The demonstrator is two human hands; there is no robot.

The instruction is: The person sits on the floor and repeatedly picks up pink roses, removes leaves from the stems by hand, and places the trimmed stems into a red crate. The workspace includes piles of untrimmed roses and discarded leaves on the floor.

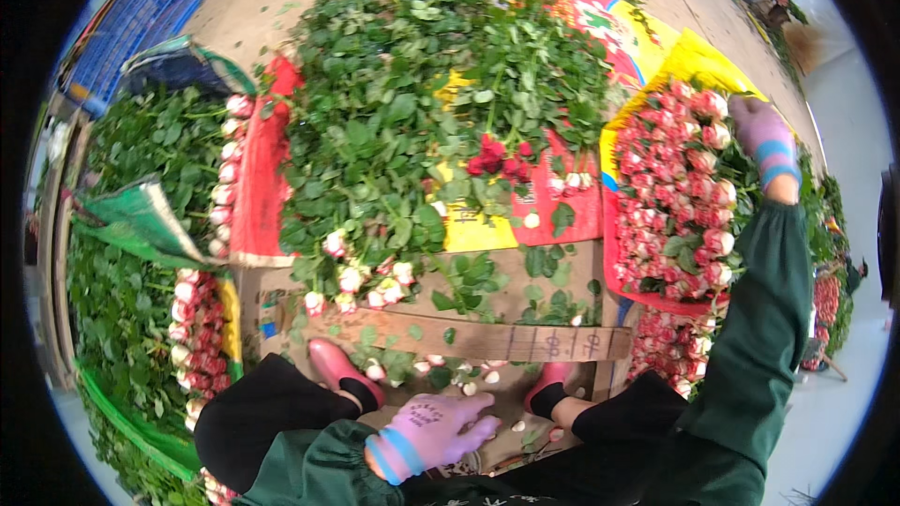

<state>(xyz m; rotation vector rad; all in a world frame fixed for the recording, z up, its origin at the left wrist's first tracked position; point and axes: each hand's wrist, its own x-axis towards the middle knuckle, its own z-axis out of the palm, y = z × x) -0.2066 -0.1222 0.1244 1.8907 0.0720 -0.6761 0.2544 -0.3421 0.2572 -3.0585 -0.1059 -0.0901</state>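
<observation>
My left hand, in a lilac glove with a blue-striped cuff, hovers low between my knees. Its fingers are apart, with nothing seen in them. At the right, my gloved right hand reaches to the upper edge of a dense stack of pink-and-white roses, beside a pale rose head. Its fingertips are partly hidden, so a grip on a stem cannot be made out. Red and yellow woven sheeting wraps that stack. Before me, a large heap of leafy rose stems covers the work table.
A wooden board with measuring marks crosses in front of my feet. Several white-and-pink roses and dark red roses lie on the heap's near side. More rose stacks stand at left, near a blue crate. Petals litter the floor.
</observation>
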